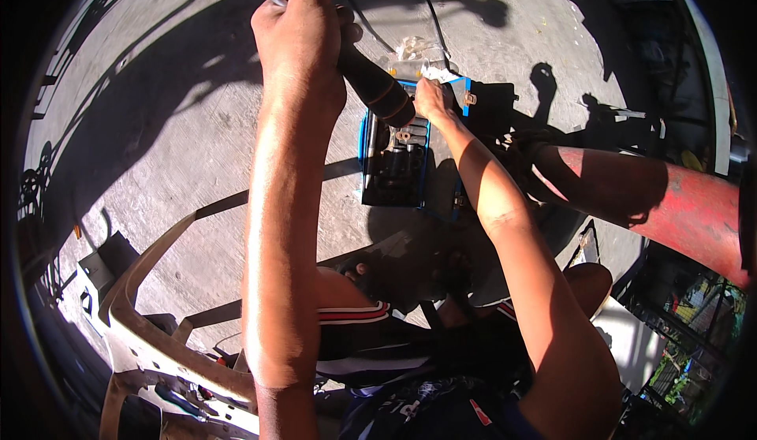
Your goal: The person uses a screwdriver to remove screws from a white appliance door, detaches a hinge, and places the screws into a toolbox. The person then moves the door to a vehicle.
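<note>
My left hand (303,34) is raised close to the camera at the upper middle, fingers wrapped round a black-handled tool (374,85). Its thin metal rod sticks out at the upper left of the fist, and the thick dark handle slants down to the right. Farther off, my right hand (432,99) reaches to the upper part of a blue-edged tool case (426,176) on the ground. Its fingers are bent down and mostly hidden, so what they hold cannot be made out. Several sockets (412,134) lie inside the case, partly behind the tool.
A worn red tube-like part (654,195) reaches in from the right. At the lower left stands a pale curved frame (150,262) with holes in it. Crumpled white material (418,48) lies beyond the case, on grey concrete (205,124) crossed by dark shadows.
</note>
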Available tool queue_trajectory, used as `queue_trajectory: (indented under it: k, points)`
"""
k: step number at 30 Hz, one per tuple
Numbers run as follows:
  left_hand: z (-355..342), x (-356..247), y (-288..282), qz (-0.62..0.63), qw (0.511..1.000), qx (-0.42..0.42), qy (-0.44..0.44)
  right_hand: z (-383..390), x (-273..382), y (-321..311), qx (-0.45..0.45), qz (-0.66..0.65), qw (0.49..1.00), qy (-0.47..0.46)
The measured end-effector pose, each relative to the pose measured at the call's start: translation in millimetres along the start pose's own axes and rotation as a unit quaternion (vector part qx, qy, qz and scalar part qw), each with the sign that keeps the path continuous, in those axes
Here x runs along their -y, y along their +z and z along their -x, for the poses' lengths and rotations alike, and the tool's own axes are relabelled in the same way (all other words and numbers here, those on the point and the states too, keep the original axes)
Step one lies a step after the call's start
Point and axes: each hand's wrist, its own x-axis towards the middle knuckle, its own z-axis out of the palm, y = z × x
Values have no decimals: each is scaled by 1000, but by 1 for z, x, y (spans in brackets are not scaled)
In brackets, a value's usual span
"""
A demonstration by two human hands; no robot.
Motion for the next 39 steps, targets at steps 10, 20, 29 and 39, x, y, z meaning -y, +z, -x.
queue_trajectory:
  k: [10,20,29,39]
  points:
    - [-6,6,-3,79,997,-23,1,5,11,5,-29,126,990,-59]
    - [10,-10,9,27,999,-44,6,4,-22,13,-9,-21,995,-94]
    - [-2,5,3,75,997,5,12,-8,-30,-11,39,-110,980,-163]
    - [-6,4,2,86,996,-11,14,36,10,-76,62,-910,407,40]
